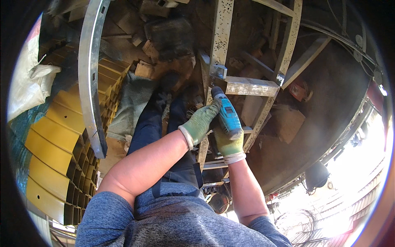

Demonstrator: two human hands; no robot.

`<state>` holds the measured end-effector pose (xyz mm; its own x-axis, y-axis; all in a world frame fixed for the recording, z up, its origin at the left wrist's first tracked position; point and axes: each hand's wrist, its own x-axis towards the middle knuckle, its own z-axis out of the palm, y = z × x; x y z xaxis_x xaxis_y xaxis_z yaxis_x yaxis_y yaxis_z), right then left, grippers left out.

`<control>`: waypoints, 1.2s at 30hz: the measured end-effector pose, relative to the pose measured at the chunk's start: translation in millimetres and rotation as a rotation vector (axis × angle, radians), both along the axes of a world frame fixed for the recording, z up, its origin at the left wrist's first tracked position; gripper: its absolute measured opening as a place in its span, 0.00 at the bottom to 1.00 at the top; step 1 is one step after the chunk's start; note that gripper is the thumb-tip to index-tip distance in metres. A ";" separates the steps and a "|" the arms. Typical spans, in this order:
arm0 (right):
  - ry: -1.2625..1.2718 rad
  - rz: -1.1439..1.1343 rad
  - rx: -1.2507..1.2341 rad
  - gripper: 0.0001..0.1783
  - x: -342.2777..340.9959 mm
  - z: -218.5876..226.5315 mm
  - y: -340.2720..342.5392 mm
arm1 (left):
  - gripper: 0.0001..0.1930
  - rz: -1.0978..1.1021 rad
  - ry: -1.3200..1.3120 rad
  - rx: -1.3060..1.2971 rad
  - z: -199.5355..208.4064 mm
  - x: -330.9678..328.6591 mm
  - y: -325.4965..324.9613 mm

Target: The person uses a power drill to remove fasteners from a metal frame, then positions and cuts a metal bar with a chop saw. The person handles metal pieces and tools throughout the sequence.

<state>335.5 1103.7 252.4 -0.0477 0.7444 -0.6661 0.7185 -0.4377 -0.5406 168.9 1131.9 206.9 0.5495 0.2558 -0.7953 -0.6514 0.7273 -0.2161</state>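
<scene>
A blue cordless drill (228, 115) is in my gloved right hand (228, 144), whose fingers wrap round its grip below the body. My left hand (200, 123), in a green glove with a pale cuff, is closed against the drill's left side near its front. What the left fingertips press on is partly hidden. The drill's nose points away from me at a small metal bracket (218, 71) on a metal frame (252, 86). Whether the bit touches the frame I cannot make out.
Stacked yellow metal channels (53, 144) lie on the left. A long bent metal bar (88, 74) rises beside them. Crumpled green-grey sheeting (133, 96), cardboard pieces (144, 69) and a dark box lie beyond my legs. A wire coil (298, 226) lies at the lower right.
</scene>
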 end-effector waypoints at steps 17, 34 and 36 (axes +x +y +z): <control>0.122 -0.117 -0.066 0.24 13.5 4.1 0.3 | 0.31 -0.139 0.235 0.177 -19.4 -25.0 -6.1; 0.387 -0.460 -0.325 0.25 31.0 45.7 -2.5 | 0.19 -0.910 1.184 1.246 -68.4 -55.9 29.5; 0.361 -0.524 -0.368 0.25 28.6 42.3 -2.9 | 0.13 -0.700 1.193 1.009 -73.7 -63.7 24.4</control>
<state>364.1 1100.8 294.7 -0.0103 0.4612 -0.8872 0.1701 -0.8735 -0.4561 105.2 1156.3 133.3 0.0341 0.8633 -0.5035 0.3791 0.4550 0.8058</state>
